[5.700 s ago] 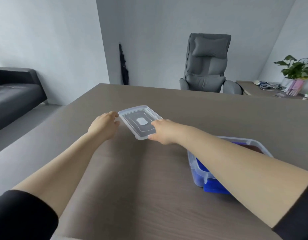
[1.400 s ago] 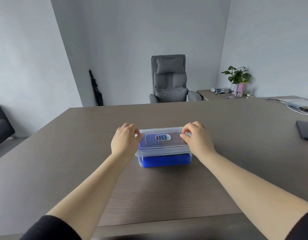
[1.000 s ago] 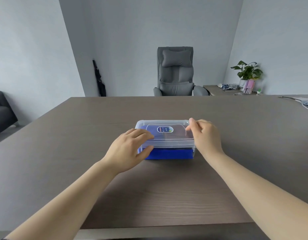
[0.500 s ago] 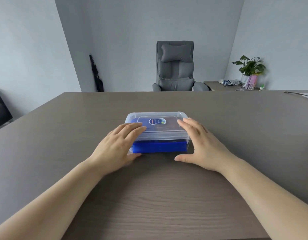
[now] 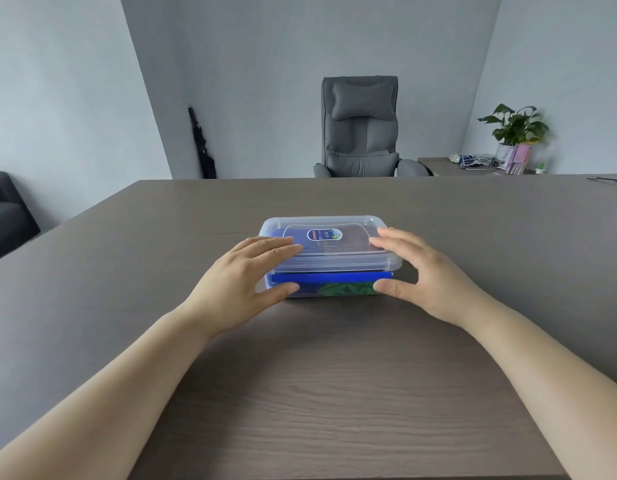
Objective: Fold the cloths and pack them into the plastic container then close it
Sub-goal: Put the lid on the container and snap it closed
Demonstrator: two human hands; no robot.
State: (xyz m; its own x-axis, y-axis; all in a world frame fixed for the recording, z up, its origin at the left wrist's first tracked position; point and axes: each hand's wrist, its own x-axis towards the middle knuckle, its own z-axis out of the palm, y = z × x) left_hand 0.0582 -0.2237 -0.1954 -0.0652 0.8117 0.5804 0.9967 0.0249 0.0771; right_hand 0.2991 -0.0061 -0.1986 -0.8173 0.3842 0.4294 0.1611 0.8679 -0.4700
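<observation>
The clear plastic container (image 5: 335, 263) sits on the brown table (image 5: 317, 393) straight ahead of me, its transparent lid (image 5: 329, 251) with a blue label (image 5: 323, 234) on top. Through the front wall I see a folded blue cloth (image 5: 335, 277) and a green cloth (image 5: 341, 289) under it. My left hand (image 5: 237, 282) clasps the left end, fingers on the lid and thumb against the front wall. My right hand (image 5: 428, 278) does the same at the right end.
A grey office chair (image 5: 362, 129) stands behind the table's far edge. A side desk at the back right carries a potted plant (image 5: 515, 126) and cables. A dark sofa (image 5: 5, 209) is at the far left and a folded umbrella (image 5: 203, 147) leans in the corner.
Both hands brought the lid from the left and set it on the container. Half a second ago they lay flat beside the box; now fingers rest on the lid with thumbs at the front.
</observation>
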